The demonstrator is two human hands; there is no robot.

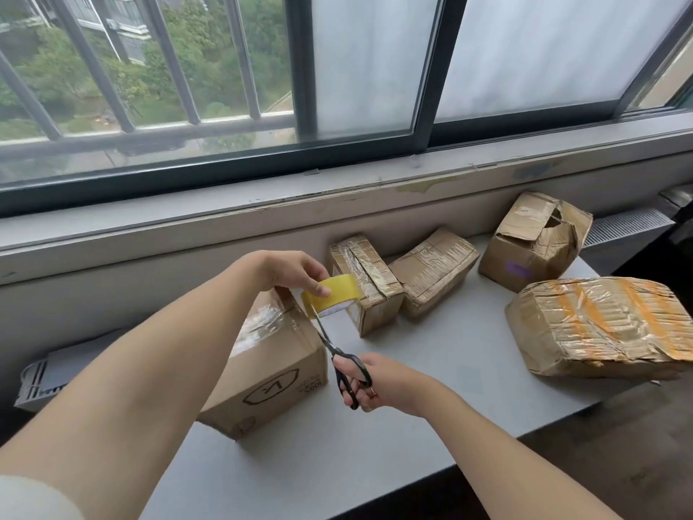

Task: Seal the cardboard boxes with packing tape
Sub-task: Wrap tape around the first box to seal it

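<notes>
My left hand (292, 272) grips a yellow roll of packing tape (333, 294) above the far right corner of a cardboard box (270, 354) standing on the white table (431, 369). Clear tape shines across that box's top. My right hand (378, 384) holds black-handled scissors (345, 365), whose blades point up to the strip of tape just below the roll.
Several more taped cardboard boxes sit further right: two small ones (367, 283) (435, 272) near the wall, a dented one (536, 242) with a torn flap, and a large crumpled one (603, 324) at the right edge. A window sill (337, 204) runs behind the table.
</notes>
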